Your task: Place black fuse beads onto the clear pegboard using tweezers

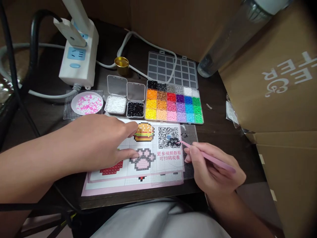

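My left hand (99, 142) lies on a printed pattern sheet (133, 175), fingers stretched out, one fingertip by the burger picture (144, 132) and another at the paw picture (143, 159). It holds nothing. My right hand (213, 168) grips pink tweezers (208, 157) like a pen. Their tip touches a small heap of black beads (173, 142) on a clear pegboard (188, 132) laid over the QR code.
A bead box (173, 104) with many coloured compartments stands open behind the sheet, beside small boxes of white beads (115, 104) and black beads (135, 109). A dish of pink beads (87, 103), a power strip (78, 54), cables and cardboard boxes (279, 82) surround the dark table.
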The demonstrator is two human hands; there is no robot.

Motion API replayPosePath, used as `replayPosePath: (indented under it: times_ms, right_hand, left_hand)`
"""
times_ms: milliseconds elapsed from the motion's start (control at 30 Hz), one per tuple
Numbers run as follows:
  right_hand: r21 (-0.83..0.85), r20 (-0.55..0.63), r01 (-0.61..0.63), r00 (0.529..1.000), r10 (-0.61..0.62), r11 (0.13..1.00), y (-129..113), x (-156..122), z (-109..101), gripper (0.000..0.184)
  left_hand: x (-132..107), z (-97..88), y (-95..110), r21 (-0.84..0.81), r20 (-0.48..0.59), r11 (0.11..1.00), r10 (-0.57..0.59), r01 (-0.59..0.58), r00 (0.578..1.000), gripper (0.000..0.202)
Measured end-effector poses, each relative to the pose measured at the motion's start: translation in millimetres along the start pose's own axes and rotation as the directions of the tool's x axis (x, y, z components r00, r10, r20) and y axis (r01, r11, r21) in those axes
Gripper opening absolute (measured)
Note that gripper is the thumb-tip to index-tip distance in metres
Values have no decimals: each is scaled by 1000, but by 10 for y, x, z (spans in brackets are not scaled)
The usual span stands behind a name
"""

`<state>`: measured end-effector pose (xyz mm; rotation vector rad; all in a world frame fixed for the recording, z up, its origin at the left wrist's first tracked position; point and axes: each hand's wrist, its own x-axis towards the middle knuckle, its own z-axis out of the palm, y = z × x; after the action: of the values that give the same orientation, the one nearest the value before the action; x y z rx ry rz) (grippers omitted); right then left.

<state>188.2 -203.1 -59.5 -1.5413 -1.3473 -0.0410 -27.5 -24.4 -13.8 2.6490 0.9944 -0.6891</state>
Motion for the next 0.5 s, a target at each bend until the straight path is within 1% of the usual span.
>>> replayPosePath:
  times_ms: [33,67,100,133,200,267,433,500]
  right_hand:
    - [13,-48,-88,995,89,996,19,21,-18,13]
    - [41,-97,-185,977,188,982,45,50,-35,8]
    - [83,-133,-280,948,289,957,77,83,-48,3]
    - [134,-153,-359,913,377,924,112,118,-57,4]
    - [219,-146,-472,850,507,854,182,175,-65,10]
    - [246,-100,-535,815,570,808,238,202,-65,14]
    - [237,14,-611,779,626,755,323,165,-77,20]
    - [242,33,-627,768,640,740,341,151,-82,22]
  left_hand:
    - [7,1,-1,-10,4,1000,-4,4,1000,55]
    - [14,1,1,-12,14,1000,-8,8,1000,55]
    - [21,0,4,-5,19,1000,-12,12,1000,55]
    - [28,-2,10,7,18,1000,-13,13,1000,54]
    - [37,-6,22,25,8,1000,-11,10,1000,52]
    - [42,-4,28,20,-11,1000,-3,3,1000,50]
    - [35,20,6,-33,-41,999,8,-10,999,51]
    - [29,21,-4,-46,-37,999,10,-12,999,52]
